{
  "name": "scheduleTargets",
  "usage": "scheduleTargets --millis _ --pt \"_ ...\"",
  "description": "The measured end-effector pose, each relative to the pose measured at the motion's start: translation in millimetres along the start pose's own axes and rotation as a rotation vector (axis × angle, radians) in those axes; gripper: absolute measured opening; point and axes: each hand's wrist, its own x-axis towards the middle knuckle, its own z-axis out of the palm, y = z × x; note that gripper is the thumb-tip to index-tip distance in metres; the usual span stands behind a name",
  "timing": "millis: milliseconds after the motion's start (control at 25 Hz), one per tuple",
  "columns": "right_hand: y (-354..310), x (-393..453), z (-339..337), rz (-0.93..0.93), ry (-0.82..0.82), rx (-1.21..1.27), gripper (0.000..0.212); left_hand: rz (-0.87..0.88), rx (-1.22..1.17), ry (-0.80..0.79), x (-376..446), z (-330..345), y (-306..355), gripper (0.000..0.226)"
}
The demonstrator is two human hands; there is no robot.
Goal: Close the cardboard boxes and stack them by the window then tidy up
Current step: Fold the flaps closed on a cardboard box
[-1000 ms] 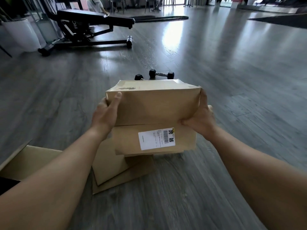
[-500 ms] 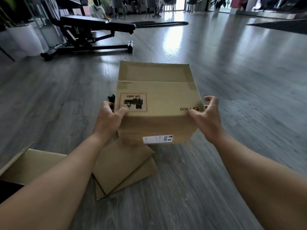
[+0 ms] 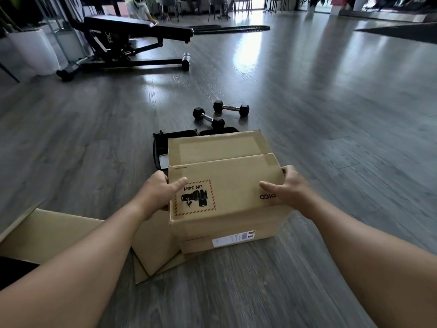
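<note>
Cardboard box (image 3: pixel 227 185) at 6 o'clock on the floor (image 3: pixel 331 138), 2 top flaps folded shut; left hand (image 3: pixel 156 195) and right hand (image 3: pixel 290 188) clasping opposite side walls, thumbs over the top edge; stiff, probably light, best gripped low at both sides; versus 0.5 s ago, set lower, far flap down, dumbbells (image 3: pixel 220 112) at 12 o'clock uncovered.

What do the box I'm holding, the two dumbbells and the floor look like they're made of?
Box: brown cardboard, matte, with folded flaps and printed labels.
Dumbbells: black hexagonal heads, likely rubber-coated, on shiny metal handles.
Floor: grey wood-grain planks, probably laminate or vinyl, glossy enough to mirror the window light.
</note>
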Motion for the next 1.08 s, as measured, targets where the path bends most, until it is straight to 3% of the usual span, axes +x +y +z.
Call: scheduleTargets --millis 120,280,440,600,680,800,960,1080 --pt "-6.7 2.5 -2.1 0.027 0.136 0.029 0.056 -0.066 -0.101 0.141 1.7 1.0 8.8 0.049" --pt "-9.6 3.0 -3.5 -0.074 0.073 0.090 0.062 -0.134 -0.185 0.131 3.4 6.4 24.6 0.047" --pt "-11.0 -0.2 -8.5 -0.178 0.173 0.280 0.049 -0.115 -0.410 0.206 11.2 9.5 42.5 0.035" --pt "-1.6 1.4 -11.4 -0.143 0.291 0.366 0.035 0.001 -0.502 0.123 16.1 13.1 33.2 0.026" --pt "6.4 2.8 -10.6 -0.086 0.310 0.328 0.019 0.067 -0.392 0.072 15.5 16.8 22.8 0.018" --pt "25.7 -1.5 -8.5 -0.002 0.258 0.239 0.044 0.168 0.036 0.044 10.2 21.0 1.3 0.012" --pt "42.8 -3.4 -3.7 0.033 0.132 0.340 0.015 0.243 0.415 -0.060 3.1 23.4 -21.5 0.019" --pt "50.7 -8.2 -2.7 0.110 -0.023 0.303 0.017 0.294 0.680 -0.089 0.1 22.8 -31.9 0.024"
